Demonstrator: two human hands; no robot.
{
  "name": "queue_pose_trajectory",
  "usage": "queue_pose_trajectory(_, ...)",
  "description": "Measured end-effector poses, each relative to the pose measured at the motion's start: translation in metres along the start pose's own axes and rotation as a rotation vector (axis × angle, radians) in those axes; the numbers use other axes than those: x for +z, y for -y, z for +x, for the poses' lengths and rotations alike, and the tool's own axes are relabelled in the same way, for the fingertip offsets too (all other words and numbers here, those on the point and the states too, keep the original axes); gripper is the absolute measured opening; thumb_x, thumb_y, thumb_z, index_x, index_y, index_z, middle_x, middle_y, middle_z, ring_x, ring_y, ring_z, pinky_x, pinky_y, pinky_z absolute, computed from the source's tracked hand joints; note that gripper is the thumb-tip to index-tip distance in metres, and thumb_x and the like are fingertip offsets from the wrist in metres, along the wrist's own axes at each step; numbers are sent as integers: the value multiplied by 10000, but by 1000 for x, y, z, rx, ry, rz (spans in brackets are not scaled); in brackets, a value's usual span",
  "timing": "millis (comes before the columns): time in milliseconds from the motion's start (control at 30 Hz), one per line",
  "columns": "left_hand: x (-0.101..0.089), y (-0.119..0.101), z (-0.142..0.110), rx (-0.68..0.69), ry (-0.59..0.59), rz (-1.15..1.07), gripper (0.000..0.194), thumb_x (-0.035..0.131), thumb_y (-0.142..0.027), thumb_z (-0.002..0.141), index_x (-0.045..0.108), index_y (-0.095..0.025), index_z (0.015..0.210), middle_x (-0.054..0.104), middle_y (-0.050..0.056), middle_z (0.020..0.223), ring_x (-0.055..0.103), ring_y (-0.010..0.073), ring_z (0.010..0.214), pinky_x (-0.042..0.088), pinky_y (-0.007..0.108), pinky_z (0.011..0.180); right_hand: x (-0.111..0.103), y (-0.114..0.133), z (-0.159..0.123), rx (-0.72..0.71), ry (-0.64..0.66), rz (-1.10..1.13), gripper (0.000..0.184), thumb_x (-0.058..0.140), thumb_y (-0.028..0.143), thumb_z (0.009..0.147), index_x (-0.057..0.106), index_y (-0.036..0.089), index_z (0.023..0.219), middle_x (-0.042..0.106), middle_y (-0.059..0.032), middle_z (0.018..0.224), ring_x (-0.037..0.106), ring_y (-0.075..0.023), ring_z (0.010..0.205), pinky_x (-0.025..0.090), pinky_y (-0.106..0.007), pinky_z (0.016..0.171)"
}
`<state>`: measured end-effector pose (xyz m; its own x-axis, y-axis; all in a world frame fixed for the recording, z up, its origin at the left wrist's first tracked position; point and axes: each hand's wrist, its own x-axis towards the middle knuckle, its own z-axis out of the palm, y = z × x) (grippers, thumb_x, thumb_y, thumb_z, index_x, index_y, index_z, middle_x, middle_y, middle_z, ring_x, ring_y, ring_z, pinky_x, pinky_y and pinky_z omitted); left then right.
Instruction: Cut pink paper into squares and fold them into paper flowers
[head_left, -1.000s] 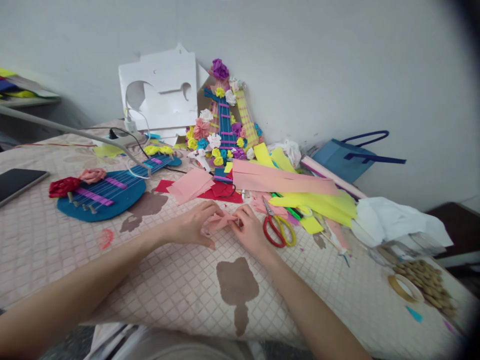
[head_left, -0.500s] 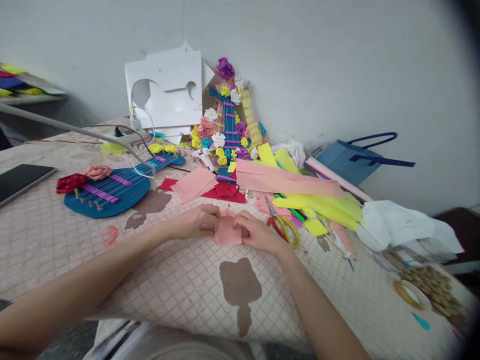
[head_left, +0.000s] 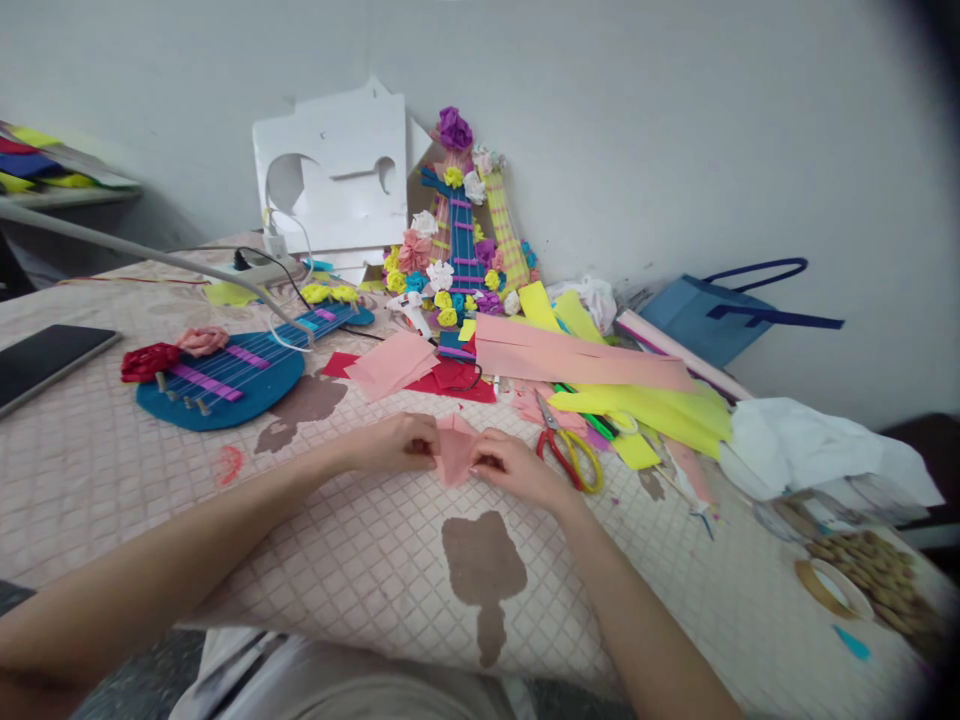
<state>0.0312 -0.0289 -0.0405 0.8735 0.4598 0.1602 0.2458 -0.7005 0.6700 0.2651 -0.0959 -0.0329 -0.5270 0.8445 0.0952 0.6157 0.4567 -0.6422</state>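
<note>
A small piece of pink crepe paper (head_left: pixel 454 452) is stretched between my two hands, just above the patterned tablecloth. My left hand (head_left: pixel 401 442) pinches its left side, and my right hand (head_left: pixel 510 462) pinches its lower right side. The paper looks narrowed toward its bottom edge, with its sides curling in. Beyond it lie a stack of pink paper squares (head_left: pixel 394 365) and a red paper strip (head_left: pixel 461 384). Scissors (head_left: pixel 570 452) with red and yellow handles rest just right of my right hand.
At left lie a blue guitar-shaped craft (head_left: pixel 225 385) with paper flowers and a phone (head_left: pixel 52 365). Behind stand a glue gun (head_left: pixel 410 312), flower-covered crafts (head_left: pixel 465 240) and white board (head_left: pixel 337 180). Pink and yellow paper strips (head_left: pixel 577 350) and a tape roll (head_left: pixel 831 590) are at right.
The pink paper was flatter and squarer; its lower corners are now drawn in and its bottom is narrower. Both hands keep their pinch. The view has shifted slightly.
</note>
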Motion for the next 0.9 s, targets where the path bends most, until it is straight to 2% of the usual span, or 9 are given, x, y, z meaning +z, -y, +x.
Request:
queue_pose_trajectory(200,9,-2,3,-115,-82,31,136,570,-275,749,581,-155,686,531,-3,659,459,102,576,330,215,535,15,-1,4,62,-124,-30,99,603,124,763,552,191,712,521,13,746,493,-139,710,343,-249,627)
queue_pose_trajectory(433,21,2,4,-165,-179,85,119,579,-241,714,528,-162,641,519,-6,640,454,113,587,315,232,553,22,1,8,93,-173,-66,154,590,108,756,496,196,672,484,20,733,469,-135,696,333,-252,626)
queue_pose_trajectory(533,22,2,4,-174,-187,94,85,590,-220,696,541,-163,657,542,0,665,477,119,606,327,230,560,24,0,8,101,-187,-78,126,585,135,773,506,198,698,493,13,753,473,-137,695,339,-258,626)
queue_pose_trajectory(733,19,-1,6,-162,-171,107,93,538,-203,749,567,-157,673,561,12,692,505,126,639,360,229,597,30,-2,8,115,-227,-98,87,579,170,796,521,204,741,515,4,792,497,-144,712,362,-268,645)
queue_pose_trajectory(900,25,0,7,-203,-205,158,82,574,-207,726,569,-155,663,543,4,671,488,122,622,335,229,581,34,-4,9,120,-247,-138,74,583,183,805,533,208,756,531,-4,819,520,-156,765,376,-275,688)
